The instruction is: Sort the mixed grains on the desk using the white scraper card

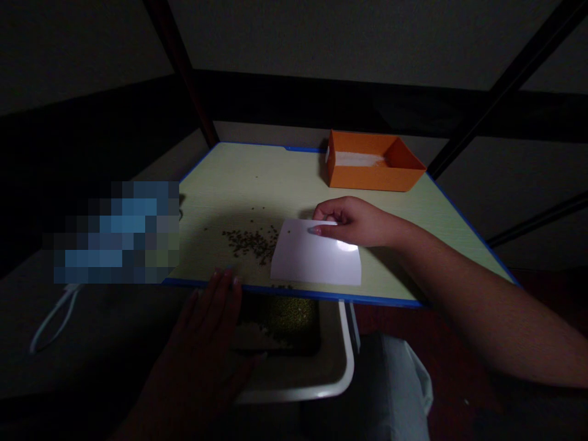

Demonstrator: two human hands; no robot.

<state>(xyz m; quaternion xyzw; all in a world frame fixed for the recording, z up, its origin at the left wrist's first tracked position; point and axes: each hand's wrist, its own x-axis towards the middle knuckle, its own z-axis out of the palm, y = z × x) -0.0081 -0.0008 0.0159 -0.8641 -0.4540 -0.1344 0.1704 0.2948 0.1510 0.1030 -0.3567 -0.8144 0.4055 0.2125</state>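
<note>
My right hand (361, 223) pinches a white plastic card or sheet (316, 260) between thumb and fingers, holding it low over the pale tabletop (239, 171). Left of the card lies a scatter of small dark beans or seeds (250, 243), with a few at the table's blue front edge. My left hand (209, 331) is in shadow, its fingers stretched out with the tips at that edge, above a white tub (348, 367). Inside the tub is a heap of small green beans or grains (291, 315). Part of the tub is hidden under the table and my left hand.
An orange open box (374, 177) with pale grains inside stands at the back right of the table. At the left is a pixelated bluish patch (114, 233), with a light strap loop (55, 324) below it. My trouser leg (404, 380) is right of the tub.
</note>
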